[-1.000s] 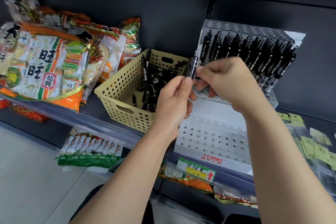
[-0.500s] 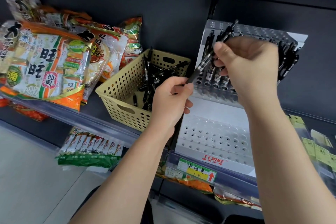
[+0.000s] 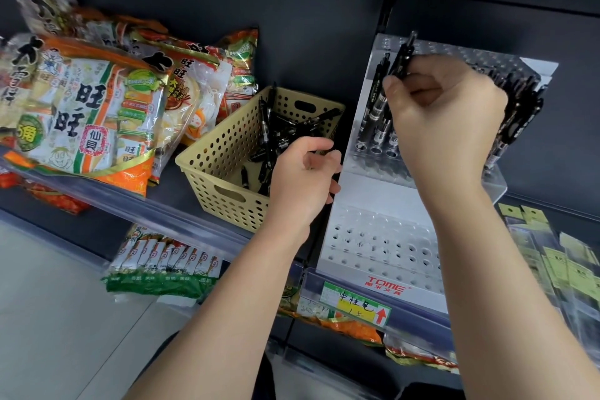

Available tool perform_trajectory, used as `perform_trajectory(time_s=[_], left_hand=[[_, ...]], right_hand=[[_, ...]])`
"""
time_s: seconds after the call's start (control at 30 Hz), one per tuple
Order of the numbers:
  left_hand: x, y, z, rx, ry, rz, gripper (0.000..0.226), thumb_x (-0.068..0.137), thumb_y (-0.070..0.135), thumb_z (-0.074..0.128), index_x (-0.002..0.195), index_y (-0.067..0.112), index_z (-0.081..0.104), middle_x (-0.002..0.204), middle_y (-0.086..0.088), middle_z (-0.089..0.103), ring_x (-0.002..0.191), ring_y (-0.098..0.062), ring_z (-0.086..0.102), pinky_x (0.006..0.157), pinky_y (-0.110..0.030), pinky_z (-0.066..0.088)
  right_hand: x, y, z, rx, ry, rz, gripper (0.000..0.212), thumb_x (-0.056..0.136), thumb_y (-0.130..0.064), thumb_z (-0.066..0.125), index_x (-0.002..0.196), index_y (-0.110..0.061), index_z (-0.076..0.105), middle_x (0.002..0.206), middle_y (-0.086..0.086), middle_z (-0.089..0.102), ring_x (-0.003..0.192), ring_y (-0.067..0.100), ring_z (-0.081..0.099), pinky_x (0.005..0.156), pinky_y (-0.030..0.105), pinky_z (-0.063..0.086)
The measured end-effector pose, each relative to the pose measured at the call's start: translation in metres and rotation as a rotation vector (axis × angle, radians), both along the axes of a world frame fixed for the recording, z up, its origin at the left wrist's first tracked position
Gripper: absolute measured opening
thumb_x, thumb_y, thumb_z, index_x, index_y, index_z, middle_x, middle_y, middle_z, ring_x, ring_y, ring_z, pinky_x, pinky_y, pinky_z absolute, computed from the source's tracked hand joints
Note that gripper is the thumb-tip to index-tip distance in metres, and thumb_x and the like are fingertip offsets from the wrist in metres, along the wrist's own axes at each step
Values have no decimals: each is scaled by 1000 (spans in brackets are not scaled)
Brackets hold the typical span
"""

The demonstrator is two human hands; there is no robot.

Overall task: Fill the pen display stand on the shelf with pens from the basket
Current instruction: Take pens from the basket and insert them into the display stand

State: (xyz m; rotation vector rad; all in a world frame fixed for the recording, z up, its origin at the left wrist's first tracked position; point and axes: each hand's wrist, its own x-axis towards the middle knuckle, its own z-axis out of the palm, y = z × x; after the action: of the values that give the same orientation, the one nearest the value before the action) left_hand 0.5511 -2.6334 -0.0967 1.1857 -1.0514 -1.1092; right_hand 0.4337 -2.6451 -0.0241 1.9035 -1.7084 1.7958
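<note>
Dark shop shelf (image 3: 172, 195): a pen (image 3: 402, 57) reaches the pen display stand (image 3: 383, 191).
Right hand (image 3: 444, 114) now grips the pen alone over the upper row, ready to slot it; left hand (image 3: 302, 175) has dropped to the basket (image 3: 220, 153), fingers curled, whether round another pen I cannot tell.

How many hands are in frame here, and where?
2. The right hand is up at the pen display stand, pinching a pen; the left hand is by the basket.

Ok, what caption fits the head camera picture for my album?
A right hand holds a black pen at the top row of the stand; the left hand hovers by the basket.
</note>
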Motion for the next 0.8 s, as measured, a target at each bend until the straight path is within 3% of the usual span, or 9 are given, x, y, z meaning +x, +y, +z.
perform_trajectory(time_s=[0.3, 0.63, 0.73, 0.8], left_hand=[[-1, -1, 0, -46, -79, 0, 14, 93, 13, 56, 94, 27, 61, 91, -7, 66, 54, -7, 58, 55, -25, 44], [2, -4, 0, -55, -96, 2, 15, 93, 14, 57, 93, 28, 60, 90, -5, 66, 54, -6, 58, 51, -22, 45], [3, -4, 0, -58, -104, 2, 16, 93, 13, 56, 92, 29, 60, 91, -6, 66, 54, -6, 58, 49, -21, 45], [4, -4, -1, -62, -114, 1, 17, 93, 13, 55, 93, 29, 60, 91, -6, 65, 53, -6, 58, 49, -21, 45]], right_hand=[[1, -7, -7, 114, 246, -66, 24, 85, -22, 61, 75, -2, 70, 66, 14, 68, 65, 32, 63, 66, 36, 52], [1, -14, -1, 167, 339, -74, 26, 81, -21, 57, 69, 0, 67, 60, 16, 63, 59, 34, 59, 62, 33, 51], [0, -15, 0, 224, 407, -84, 32, 84, -21, 57, 60, 0, 57, 49, 12, 49, 43, 24, 42, 47, 19, 34], [-1, -15, -1, 260, 415, -84, 35, 86, -22, 57, 58, -1, 54, 48, 10, 43, 40, 17, 33, 46, 15, 25]])
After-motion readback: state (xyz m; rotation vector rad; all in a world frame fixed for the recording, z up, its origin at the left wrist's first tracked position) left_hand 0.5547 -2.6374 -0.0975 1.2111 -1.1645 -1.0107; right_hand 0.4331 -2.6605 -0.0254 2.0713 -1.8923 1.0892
